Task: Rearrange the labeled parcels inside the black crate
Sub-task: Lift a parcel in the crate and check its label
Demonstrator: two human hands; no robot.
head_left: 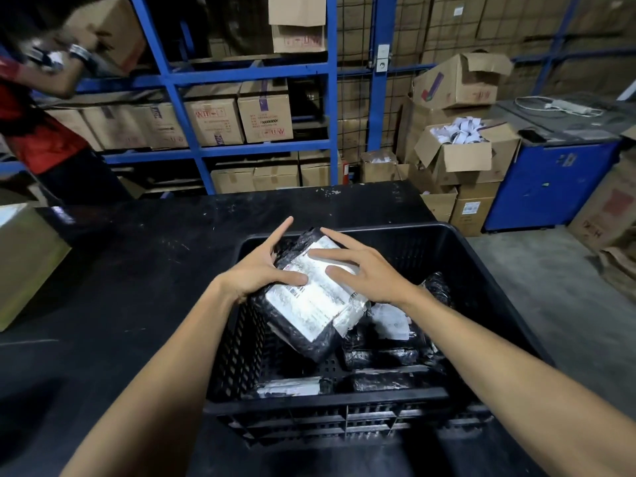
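Note:
A black plastic crate [344,399] with perforated walls stands on a black table. A large parcel [306,304] wrapped in black film with a white shipping label leans tilted against the crate's left wall. My left hand [261,266] lies on the parcel's upper left edge, thumb on the label, fingers spread. My right hand [361,266] rests flat on the label's upper right part, fingers apart. Several smaller black-wrapped labeled parcels [382,356] lie lower in the crate, partly hidden by the large one.
The black table [137,287] extends left and behind the crate. A cardboard box [24,259] sits at its left edge. A person in a red shirt [31,108] stands far left. Blue shelving [220,98] with cartons and open boxes [461,149] fills the back.

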